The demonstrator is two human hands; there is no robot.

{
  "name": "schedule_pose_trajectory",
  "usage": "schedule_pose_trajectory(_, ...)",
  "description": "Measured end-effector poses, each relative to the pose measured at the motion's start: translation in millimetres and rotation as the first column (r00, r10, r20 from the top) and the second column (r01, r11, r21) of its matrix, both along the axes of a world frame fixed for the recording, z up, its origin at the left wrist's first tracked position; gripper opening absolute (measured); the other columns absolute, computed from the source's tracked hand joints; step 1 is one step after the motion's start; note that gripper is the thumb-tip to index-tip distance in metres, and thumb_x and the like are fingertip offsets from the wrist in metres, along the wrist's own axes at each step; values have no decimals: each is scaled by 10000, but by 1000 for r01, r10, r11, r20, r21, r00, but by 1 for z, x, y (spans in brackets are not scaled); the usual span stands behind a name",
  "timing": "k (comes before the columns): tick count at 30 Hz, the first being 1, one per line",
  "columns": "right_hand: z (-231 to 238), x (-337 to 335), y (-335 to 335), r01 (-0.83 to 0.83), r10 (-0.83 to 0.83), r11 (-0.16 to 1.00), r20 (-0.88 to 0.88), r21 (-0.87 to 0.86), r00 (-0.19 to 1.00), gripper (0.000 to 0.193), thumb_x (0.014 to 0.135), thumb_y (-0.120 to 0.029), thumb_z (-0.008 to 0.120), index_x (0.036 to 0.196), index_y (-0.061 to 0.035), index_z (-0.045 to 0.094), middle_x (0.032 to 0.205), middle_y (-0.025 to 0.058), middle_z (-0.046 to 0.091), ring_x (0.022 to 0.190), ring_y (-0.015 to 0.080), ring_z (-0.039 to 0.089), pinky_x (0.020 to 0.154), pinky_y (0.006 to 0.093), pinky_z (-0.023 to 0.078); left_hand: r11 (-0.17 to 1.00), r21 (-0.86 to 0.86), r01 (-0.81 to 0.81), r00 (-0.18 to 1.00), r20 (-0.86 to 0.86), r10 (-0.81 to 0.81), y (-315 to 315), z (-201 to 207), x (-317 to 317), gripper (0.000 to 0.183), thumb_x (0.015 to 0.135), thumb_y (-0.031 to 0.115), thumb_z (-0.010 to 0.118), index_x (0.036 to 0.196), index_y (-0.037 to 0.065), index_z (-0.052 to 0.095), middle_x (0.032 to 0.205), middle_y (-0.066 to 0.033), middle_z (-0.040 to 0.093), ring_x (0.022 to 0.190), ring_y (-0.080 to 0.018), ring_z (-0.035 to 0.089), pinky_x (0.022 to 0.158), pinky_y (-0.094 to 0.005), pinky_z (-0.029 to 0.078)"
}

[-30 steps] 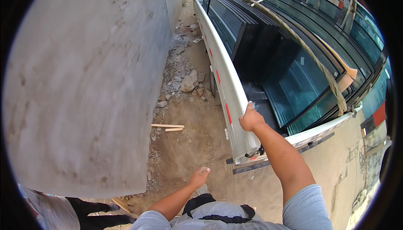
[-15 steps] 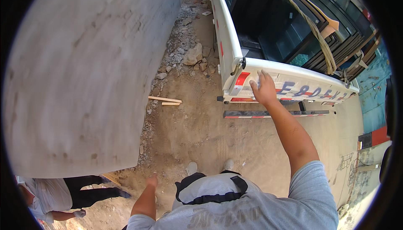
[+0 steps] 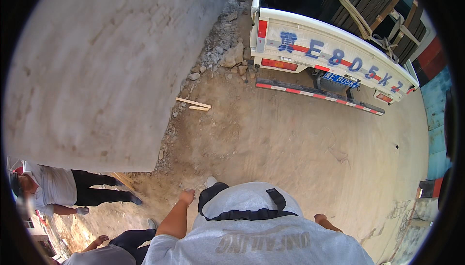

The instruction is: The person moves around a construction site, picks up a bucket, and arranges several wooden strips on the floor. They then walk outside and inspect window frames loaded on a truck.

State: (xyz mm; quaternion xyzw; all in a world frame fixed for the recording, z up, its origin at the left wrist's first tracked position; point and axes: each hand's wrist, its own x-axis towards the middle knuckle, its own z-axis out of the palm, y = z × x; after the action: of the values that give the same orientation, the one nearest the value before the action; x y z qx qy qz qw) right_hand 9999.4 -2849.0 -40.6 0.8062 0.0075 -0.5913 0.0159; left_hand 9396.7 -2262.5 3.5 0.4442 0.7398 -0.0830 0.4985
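Observation:
Beside my left hip hangs my left hand point(image 3: 186, 196), its fingers loosely curled and nothing visible in them. My right hand point(image 3: 319, 218) is low at my right side, seen small past my grey shirt, with its fingers mostly hidden. Neither hand touches anything that I can see. Ahead to the right stands a white truck point(image 3: 290, 23) with its tailgate closed. Dark flat panels point(image 3: 358, 11) lean upright in its bed, tied with a pale strap point(image 3: 353, 15). A striped bumper bar point(image 3: 319, 94) runs below the tailgate.
A tall grey wall point(image 3: 97, 71) stands at the left, with rubble point(image 3: 232, 56) along its foot. Two wood strips point(image 3: 193, 103) lie on the dirt ground. At lower left, one person point(image 3: 60, 187) stands and another person point(image 3: 104, 253) is partly visible. Blue metal sheeting point(image 3: 438, 115) is far right.
My right hand has come down from the truck's tailgate to my side. The truck's rear now sits farther off, and a second person has come into view at lower left.

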Motion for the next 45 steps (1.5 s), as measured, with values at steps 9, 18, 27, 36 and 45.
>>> schedule_pose_trajectory(9, 27, 14, 105, 791, -847, 528, 126, 308, 516, 236, 998, -216, 599, 1135, -27, 637, 797, 121, 625, 585, 256, 595, 489, 391, 395, 917, 145, 372, 928, -88, -363, 101, 15, 69, 519, 944, 487, 618, 1215, 64, 751, 1237, -245, 729, 1176, -407, 687, 1013, -475, 513)
schedule_pose_trajectory(18, 59, -55, 287, 13, -144, 676, 115, 737, 983, 339, 926, -265, 706, 1101, 25, 731, 994, 132, 755, 814, 220, 738, 736, 351, 573, 875, 120, 469, 881, -138, -453, 51, -16, 90, 618, 978, 559, 558, 1282, 48, 727, 1315, -235, 702, 1262, -408, 643, 1091, -460, 472)
schedule_pose_trajectory(27, 60, 43, 103, 665, -733, 679, 249, 312, 633, 247, 990, -229, 628, 1040, 11, 659, 823, 137, 642, 649, 290, 644, 529, 420, 456, 878, 71, 474, 881, -18, -474, 36, -75, 99, 611, 947, 548, 600, 1142, -11, 752, 1190, -284, 723, 1140, -428, 687, 1017, -469, 514)
schedule_pose_trajectory(36, 110, 50, 121, 520, -602, 752, 102, 406, 792, 203, 972, -226, 648, 1054, -44, 681, 872, 100, 683, 696, 250, 681, 582, 373, 512, 969, 246, -18, 991, 135, -16, 58, -35, 131, 464, 928, 433, 694, 1072, -4, 750, 998, -229, 761, 945, -375, 726, 847, -457, 537)
schedule_pose_trajectory(45, 110, 120, 210, 182, -196, 907, -1, 379, 981, 279, 982, -249, 649, 1152, -30, 680, 999, 111, 743, 863, 261, 744, 725, 387, 581, 926, 218, -308, 951, 107, 291, -117, -14, 64, 430, 937, 385, 693, 1084, -15, 753, 969, -164, 763, 891, -306, 724, 825, -419, 548)
